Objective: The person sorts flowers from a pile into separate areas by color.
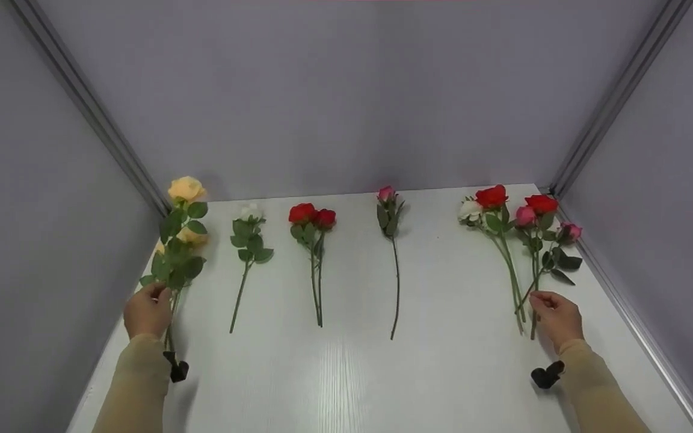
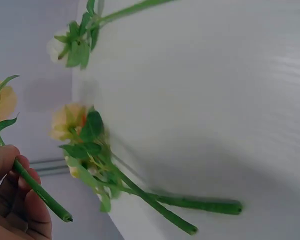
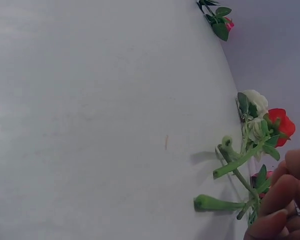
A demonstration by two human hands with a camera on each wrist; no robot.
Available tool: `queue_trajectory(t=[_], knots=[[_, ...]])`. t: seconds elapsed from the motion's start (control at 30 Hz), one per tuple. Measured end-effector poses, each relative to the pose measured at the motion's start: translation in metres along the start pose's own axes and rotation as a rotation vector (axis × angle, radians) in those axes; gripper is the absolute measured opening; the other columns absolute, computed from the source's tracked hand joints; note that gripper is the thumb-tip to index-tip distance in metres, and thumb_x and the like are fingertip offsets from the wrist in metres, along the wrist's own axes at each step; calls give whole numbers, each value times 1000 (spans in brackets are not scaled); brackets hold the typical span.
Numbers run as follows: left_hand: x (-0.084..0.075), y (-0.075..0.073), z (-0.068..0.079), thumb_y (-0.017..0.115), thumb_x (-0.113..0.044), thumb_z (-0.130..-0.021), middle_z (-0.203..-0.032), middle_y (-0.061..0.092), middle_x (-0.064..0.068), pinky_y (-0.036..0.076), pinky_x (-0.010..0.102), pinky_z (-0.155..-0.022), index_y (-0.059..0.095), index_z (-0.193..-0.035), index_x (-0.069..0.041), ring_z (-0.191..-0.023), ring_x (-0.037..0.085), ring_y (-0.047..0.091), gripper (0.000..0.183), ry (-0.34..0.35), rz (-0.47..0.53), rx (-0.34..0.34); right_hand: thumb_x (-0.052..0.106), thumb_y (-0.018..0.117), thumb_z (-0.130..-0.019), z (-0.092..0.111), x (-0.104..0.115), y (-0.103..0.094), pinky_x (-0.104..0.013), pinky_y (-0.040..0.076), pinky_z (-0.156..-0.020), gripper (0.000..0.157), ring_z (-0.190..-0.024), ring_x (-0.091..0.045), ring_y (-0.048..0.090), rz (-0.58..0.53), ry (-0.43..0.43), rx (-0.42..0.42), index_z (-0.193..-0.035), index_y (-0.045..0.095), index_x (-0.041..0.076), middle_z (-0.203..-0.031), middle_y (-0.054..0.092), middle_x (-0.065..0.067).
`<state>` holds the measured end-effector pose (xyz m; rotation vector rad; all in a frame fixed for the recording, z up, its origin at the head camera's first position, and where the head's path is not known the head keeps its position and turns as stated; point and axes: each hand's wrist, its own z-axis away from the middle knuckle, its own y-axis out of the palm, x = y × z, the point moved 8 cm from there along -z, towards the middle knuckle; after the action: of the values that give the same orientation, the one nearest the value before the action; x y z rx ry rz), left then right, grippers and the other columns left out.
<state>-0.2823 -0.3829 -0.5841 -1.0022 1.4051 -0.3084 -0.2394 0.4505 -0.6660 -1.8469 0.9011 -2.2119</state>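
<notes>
My left hand (image 1: 148, 310) pinches the green stem of a yellow rose (image 2: 5, 102) between thumb and fingers. In the left wrist view this rose is raised off the table, and its cut stem end sticks out below the fingers. Under it lie more yellow roses (image 2: 70, 120) with crossed stems. At the right, my right hand (image 1: 557, 316) hovers with bent fingers by the stems of a pile of red roses (image 1: 541, 204) and pink roses (image 1: 571, 232). Whether its fingertips hold one of those stems is hidden.
Between the hands, a white rose (image 1: 251, 211), a pair of red roses (image 1: 302, 213) and a single pink rose (image 1: 387, 193) lie apart on the white table (image 1: 346, 373). A white rose (image 1: 470, 210) lies with a red one (image 1: 491, 196) left of the right pile. Grey panels surround the table.
</notes>
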Motion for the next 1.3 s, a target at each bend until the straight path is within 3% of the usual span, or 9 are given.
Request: queue_trajectory(t=[0.23, 0.5, 0.77, 1.13, 1.3], knots=[[40, 0, 7, 47, -17, -99, -104, 61, 24, 43, 49, -73, 61, -121, 4, -88, 37, 57, 33, -93, -29, 11, 40, 55, -97, -4, -7, -2, -20, 47, -67, 49, -84, -8, 53, 2, 18, -2, -126, 58, 0, -104, 58, -7], [82, 19, 18, 46, -17, -99, -111, 60, 26, 46, 48, -71, 56, -127, 4, -89, 37, 60, 37, -196, -110, 131, 41, 55, -96, -6, -19, -3, -21, 46, -68, 49, -84, -9, 54, 11, 55, -5, -125, 59, 2, -103, 60, -7], [81, 24, 19, 47, -17, -98, -105, 63, 25, 47, 47, -67, 57, -126, 2, -85, 36, 62, 35, -138, -161, 141, 45, 53, -96, -6, -23, -1, -21, 45, -71, 52, -91, -12, 52, 10, 99, 9, -127, 57, 3, -110, 58, -8], [81, 30, 19, 36, -18, -101, -118, 57, 32, 43, 58, -83, 52, -128, 7, -106, 51, 54, 40, -137, -183, 145, 44, 57, -95, -7, -22, 5, -23, 46, -72, 51, -91, -14, 54, 25, 106, 22, -126, 58, 4, -107, 59, -7], [88, 34, 18, 32, -23, -102, -120, 56, 32, 43, 59, -86, 52, -129, 7, -108, 51, 52, 44, -143, -162, 160, 49, 58, -92, -5, -21, 6, -29, 45, -74, 54, -88, -17, 55, 109, 90, 20, -122, 58, 4, -103, 60, -8]])
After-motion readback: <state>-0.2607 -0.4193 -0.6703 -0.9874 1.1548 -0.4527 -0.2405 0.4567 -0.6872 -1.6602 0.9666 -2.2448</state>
